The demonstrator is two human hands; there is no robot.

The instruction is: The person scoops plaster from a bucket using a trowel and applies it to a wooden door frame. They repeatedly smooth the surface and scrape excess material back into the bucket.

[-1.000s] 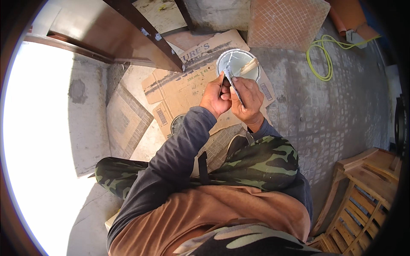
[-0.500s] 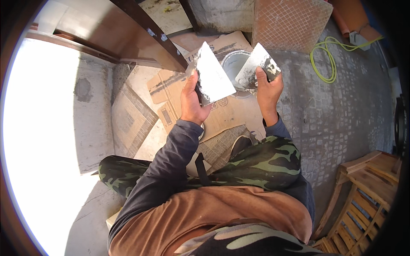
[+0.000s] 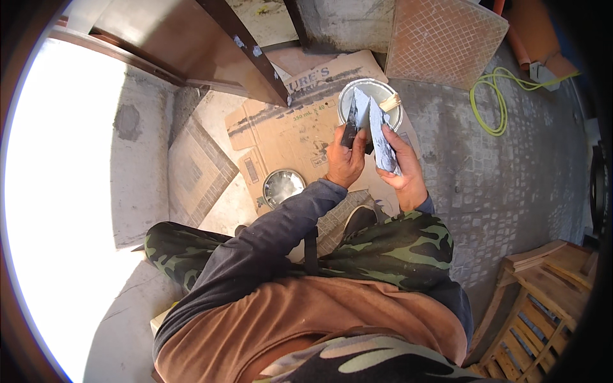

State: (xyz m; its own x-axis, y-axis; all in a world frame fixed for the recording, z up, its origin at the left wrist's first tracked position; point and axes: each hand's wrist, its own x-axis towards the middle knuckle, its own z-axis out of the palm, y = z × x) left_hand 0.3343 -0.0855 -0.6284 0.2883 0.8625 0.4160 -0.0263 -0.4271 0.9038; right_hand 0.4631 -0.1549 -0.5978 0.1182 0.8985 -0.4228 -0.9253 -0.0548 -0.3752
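Observation:
My left hand point(image 3: 346, 159) is closed on a putty spreader point(image 3: 361, 110) with a dark grip and a bright metal blade. Gripped in my right hand point(image 3: 408, 173) is a second spreader point(image 3: 382, 131), its face smeared with pale grey paste. Both blades are tilted up on edge with their far ends close together, above a round can point(image 3: 345, 97) with a grey, smeared inside. A pale wooden piece point(image 3: 391, 102) shows at the can's right rim; its lower part is hidden. The blades and my hands cover the near side of the can.
Flattened cardboard point(image 3: 274, 134) lies under the can. A round metal lid point(image 3: 284, 187) with grey residue rests near my left forearm. A brown metal frame point(image 3: 246, 54) stands far left, a tile-patterned panel point(image 3: 447, 38) far right. A yellow-green hose point(image 3: 491, 105) and wooden crate point(image 3: 543, 300) are on the right.
Both spreaders have turned from flat, wide faces to edge-on. My left hand has moved right, bringing the blades together over the can; the lid and the wooden piece have come into view.

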